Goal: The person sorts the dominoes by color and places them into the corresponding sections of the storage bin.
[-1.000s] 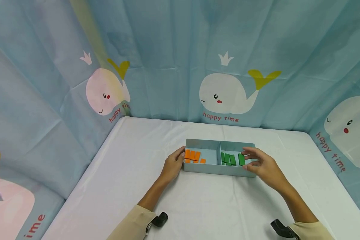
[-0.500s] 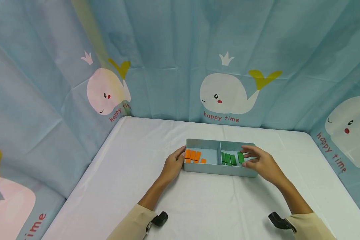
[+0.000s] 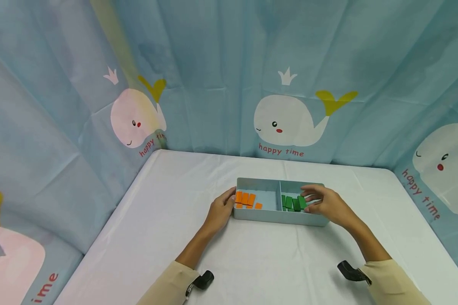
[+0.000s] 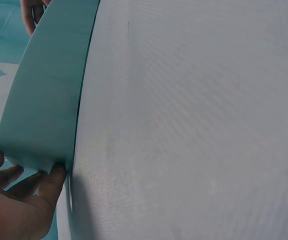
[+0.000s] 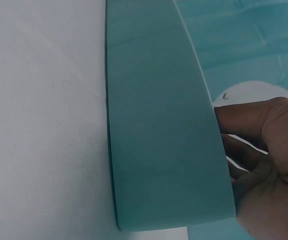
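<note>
A grey-blue two-compartment box (image 3: pixel 276 216) lies on the white table. My left hand (image 3: pixel 218 212) holds its left end; in the left wrist view several fingertips press against the end wall (image 4: pixel 39 155). Inside the right compartment, my right hand (image 3: pixel 330 206) pinches a green tile (image 3: pixel 302 202) between thumb and fingers, beside a row of other green tiles (image 3: pixel 289 202). Orange tiles (image 3: pixel 245 198) fill the left part of the other compartment. From the right wrist, the box's front wall (image 5: pixel 164 125) hides the tiles and my fingertips.
A divider (image 3: pixel 280 195) splits the box. The white tablecloth (image 3: pixel 252 258) spreads around it. Blue curtains (image 3: pixel 221 118) with printed whales stand behind and along both sides. A black wrist camera mount (image 3: pixel 203 280) sits at my left sleeve, another (image 3: pixel 352 271) at the right.
My right hand has moved left with the green tile, from a gap at its right to right against the row of green tiles. The left hand and box have stayed put.
</note>
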Action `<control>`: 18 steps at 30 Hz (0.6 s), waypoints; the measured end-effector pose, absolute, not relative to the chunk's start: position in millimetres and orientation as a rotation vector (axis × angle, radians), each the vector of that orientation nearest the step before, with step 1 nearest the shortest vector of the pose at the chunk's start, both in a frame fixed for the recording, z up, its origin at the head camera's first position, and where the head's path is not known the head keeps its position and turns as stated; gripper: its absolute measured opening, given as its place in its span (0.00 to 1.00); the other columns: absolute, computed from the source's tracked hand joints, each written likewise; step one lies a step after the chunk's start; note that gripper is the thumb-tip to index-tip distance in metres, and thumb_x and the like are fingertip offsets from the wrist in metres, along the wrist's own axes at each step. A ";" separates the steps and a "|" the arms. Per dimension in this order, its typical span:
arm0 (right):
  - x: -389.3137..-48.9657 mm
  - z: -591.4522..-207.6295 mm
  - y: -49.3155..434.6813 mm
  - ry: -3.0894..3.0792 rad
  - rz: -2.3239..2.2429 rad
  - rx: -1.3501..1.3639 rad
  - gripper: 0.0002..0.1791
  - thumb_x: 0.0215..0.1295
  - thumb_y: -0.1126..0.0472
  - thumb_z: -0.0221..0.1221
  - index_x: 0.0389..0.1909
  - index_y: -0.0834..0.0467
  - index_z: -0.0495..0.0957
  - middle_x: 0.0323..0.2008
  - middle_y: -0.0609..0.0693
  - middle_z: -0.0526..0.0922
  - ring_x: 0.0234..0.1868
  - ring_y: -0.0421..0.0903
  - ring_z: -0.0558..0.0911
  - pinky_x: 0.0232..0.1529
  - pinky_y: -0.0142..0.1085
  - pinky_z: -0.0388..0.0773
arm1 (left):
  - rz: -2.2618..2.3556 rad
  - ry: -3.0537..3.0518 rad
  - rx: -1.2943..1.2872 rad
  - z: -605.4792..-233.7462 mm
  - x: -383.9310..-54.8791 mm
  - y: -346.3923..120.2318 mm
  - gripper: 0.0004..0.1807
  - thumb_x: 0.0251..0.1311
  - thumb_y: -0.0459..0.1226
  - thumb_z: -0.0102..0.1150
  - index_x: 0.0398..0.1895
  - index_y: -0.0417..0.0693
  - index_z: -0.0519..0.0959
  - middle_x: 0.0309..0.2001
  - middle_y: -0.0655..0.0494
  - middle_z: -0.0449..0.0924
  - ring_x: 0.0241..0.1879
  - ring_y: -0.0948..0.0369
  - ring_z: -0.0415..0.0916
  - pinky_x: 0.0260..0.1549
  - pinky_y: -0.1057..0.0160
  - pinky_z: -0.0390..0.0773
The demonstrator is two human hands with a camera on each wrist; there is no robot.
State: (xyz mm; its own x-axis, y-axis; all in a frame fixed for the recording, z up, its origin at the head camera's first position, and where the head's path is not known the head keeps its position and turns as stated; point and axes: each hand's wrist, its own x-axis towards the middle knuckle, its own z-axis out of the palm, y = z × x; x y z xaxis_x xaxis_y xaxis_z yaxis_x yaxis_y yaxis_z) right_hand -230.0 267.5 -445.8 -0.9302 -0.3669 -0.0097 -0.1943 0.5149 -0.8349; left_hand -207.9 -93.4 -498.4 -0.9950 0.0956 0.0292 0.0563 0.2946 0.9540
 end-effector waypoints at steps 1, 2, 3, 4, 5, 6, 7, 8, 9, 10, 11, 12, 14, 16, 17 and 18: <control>-231.1 -446.1 267.2 2.566 -1.370 -0.474 0.34 0.67 0.73 0.67 0.73 0.66 0.71 0.62 0.65 0.81 0.59 0.61 0.83 0.47 0.35 0.89 | 1.841 2.500 0.149 -499.1 -208.1 -93.4 0.28 0.85 0.43 0.44 0.82 0.43 0.64 0.79 0.50 0.67 0.81 0.49 0.60 0.80 0.44 0.61; -231.9 -446.3 266.7 2.558 -1.366 -0.463 0.34 0.66 0.74 0.66 0.73 0.66 0.71 0.62 0.65 0.81 0.59 0.60 0.84 0.47 0.35 0.89 | 1.838 2.502 0.146 -499.6 -208.0 -93.3 0.28 0.85 0.44 0.44 0.82 0.43 0.64 0.79 0.50 0.67 0.80 0.49 0.61 0.80 0.44 0.61; -232.8 -446.3 266.4 2.552 -1.359 -0.461 0.34 0.66 0.75 0.66 0.73 0.66 0.71 0.62 0.65 0.81 0.58 0.60 0.84 0.47 0.35 0.89 | 1.838 2.502 0.147 -500.2 -208.1 -93.3 0.28 0.85 0.44 0.44 0.82 0.43 0.64 0.79 0.50 0.67 0.80 0.49 0.61 0.80 0.44 0.61; -233.7 -446.5 266.1 2.547 -1.356 -0.457 0.34 0.65 0.75 0.66 0.73 0.66 0.71 0.62 0.65 0.81 0.58 0.59 0.84 0.46 0.36 0.89 | 1.837 2.501 0.145 -500.3 -208.2 -93.4 0.28 0.85 0.44 0.44 0.82 0.44 0.64 0.79 0.51 0.67 0.80 0.50 0.61 0.80 0.44 0.61; -234.6 -446.2 265.8 2.540 -1.353 -0.464 0.34 0.65 0.76 0.66 0.73 0.67 0.71 0.61 0.66 0.81 0.57 0.59 0.85 0.46 0.36 0.89 | 1.838 2.502 0.145 -500.4 -208.5 -93.4 0.28 0.85 0.44 0.44 0.82 0.44 0.65 0.79 0.51 0.67 0.80 0.50 0.61 0.80 0.44 0.62; -235.5 -446.0 265.3 2.534 -1.352 -0.467 0.34 0.64 0.76 0.65 0.73 0.68 0.71 0.61 0.66 0.81 0.57 0.60 0.85 0.46 0.37 0.90 | 1.841 2.503 0.148 -500.3 -208.5 -93.4 0.28 0.85 0.44 0.44 0.82 0.44 0.64 0.79 0.50 0.67 0.80 0.49 0.61 0.79 0.44 0.62; -236.6 -446.0 265.0 2.522 -1.350 -0.478 0.35 0.64 0.77 0.65 0.73 0.68 0.71 0.61 0.67 0.81 0.57 0.60 0.85 0.46 0.37 0.90 | 1.843 2.504 0.150 -499.9 -208.6 -93.4 0.28 0.85 0.44 0.44 0.81 0.44 0.64 0.79 0.50 0.67 0.80 0.49 0.61 0.79 0.44 0.62; -237.5 -445.6 264.6 2.517 -1.344 -0.490 0.35 0.64 0.77 0.65 0.72 0.69 0.71 0.61 0.67 0.81 0.56 0.60 0.85 0.46 0.37 0.90 | 1.843 2.504 0.149 -499.5 -208.7 -93.5 0.28 0.85 0.43 0.44 0.82 0.44 0.64 0.79 0.50 0.67 0.80 0.49 0.61 0.79 0.44 0.62; -238.5 -445.1 264.2 2.515 -1.332 -0.507 0.35 0.64 0.77 0.66 0.72 0.69 0.70 0.60 0.67 0.81 0.57 0.61 0.85 0.46 0.37 0.90 | 1.844 2.505 0.150 -499.3 -209.0 -93.5 0.28 0.85 0.43 0.44 0.82 0.43 0.64 0.79 0.50 0.67 0.80 0.49 0.61 0.79 0.44 0.62; -239.6 -444.8 263.9 2.515 -1.320 -0.515 0.35 0.63 0.76 0.66 0.72 0.69 0.71 0.60 0.67 0.82 0.57 0.61 0.85 0.46 0.37 0.90 | 1.843 2.509 0.148 -499.0 -209.1 -93.6 0.28 0.85 0.43 0.44 0.81 0.43 0.64 0.79 0.49 0.67 0.80 0.49 0.61 0.79 0.44 0.62; -240.7 -444.6 263.6 2.514 -1.307 -0.522 0.34 0.63 0.76 0.66 0.72 0.69 0.71 0.59 0.66 0.82 0.57 0.61 0.85 0.46 0.38 0.90 | 1.842 2.514 0.148 -499.2 -209.4 -93.6 0.28 0.85 0.43 0.44 0.81 0.43 0.65 0.79 0.49 0.67 0.80 0.48 0.61 0.79 0.43 0.62; -241.9 -444.6 263.3 2.519 -1.286 -0.532 0.34 0.63 0.75 0.67 0.72 0.69 0.71 0.59 0.65 0.82 0.57 0.60 0.84 0.47 0.38 0.89 | 1.841 2.516 0.142 -499.1 -209.6 -93.6 0.28 0.85 0.43 0.44 0.81 0.43 0.65 0.79 0.49 0.67 0.80 0.48 0.61 0.79 0.43 0.61; -244.4 -445.4 263.5 2.523 -1.250 -0.546 0.34 0.63 0.75 0.67 0.72 0.69 0.72 0.58 0.64 0.83 0.57 0.60 0.84 0.47 0.38 0.89 | 1.837 2.516 0.131 -499.4 -209.2 -93.6 0.28 0.85 0.43 0.44 0.81 0.43 0.65 0.79 0.50 0.67 0.80 0.49 0.61 0.79 0.43 0.61; -245.9 -446.1 263.6 2.521 -1.224 -0.556 0.34 0.63 0.75 0.67 0.71 0.69 0.72 0.57 0.63 0.83 0.56 0.60 0.84 0.47 0.38 0.88 | 1.830 2.518 0.124 -500.3 -208.7 -93.4 0.28 0.85 0.43 0.44 0.81 0.44 0.65 0.79 0.50 0.68 0.80 0.49 0.61 0.80 0.43 0.61; -246.5 -446.5 263.6 2.519 -1.214 -0.565 0.34 0.63 0.75 0.68 0.71 0.70 0.72 0.57 0.64 0.83 0.56 0.60 0.84 0.48 0.38 0.88 | 1.830 2.515 0.123 -500.7 -208.3 -93.4 0.28 0.85 0.44 0.44 0.81 0.44 0.65 0.79 0.50 0.67 0.80 0.49 0.61 0.80 0.44 0.61; -246.8 -446.9 263.4 2.516 -1.209 -0.566 0.34 0.62 0.75 0.68 0.70 0.70 0.72 0.56 0.63 0.83 0.56 0.59 0.84 0.48 0.38 0.88 | 1.828 2.512 0.121 -501.0 -207.9 -93.4 0.28 0.85 0.44 0.44 0.81 0.44 0.65 0.79 0.51 0.67 0.80 0.50 0.61 0.80 0.44 0.61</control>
State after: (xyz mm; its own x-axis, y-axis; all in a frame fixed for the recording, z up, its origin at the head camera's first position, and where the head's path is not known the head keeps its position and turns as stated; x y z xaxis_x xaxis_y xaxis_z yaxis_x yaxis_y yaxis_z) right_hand -246.8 263.4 -446.9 -0.8799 -0.4666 -0.0901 -0.2211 0.5698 -0.7914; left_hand -207.9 -93.4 -501.0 -0.9965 0.0818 0.0192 0.0434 0.3055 0.9512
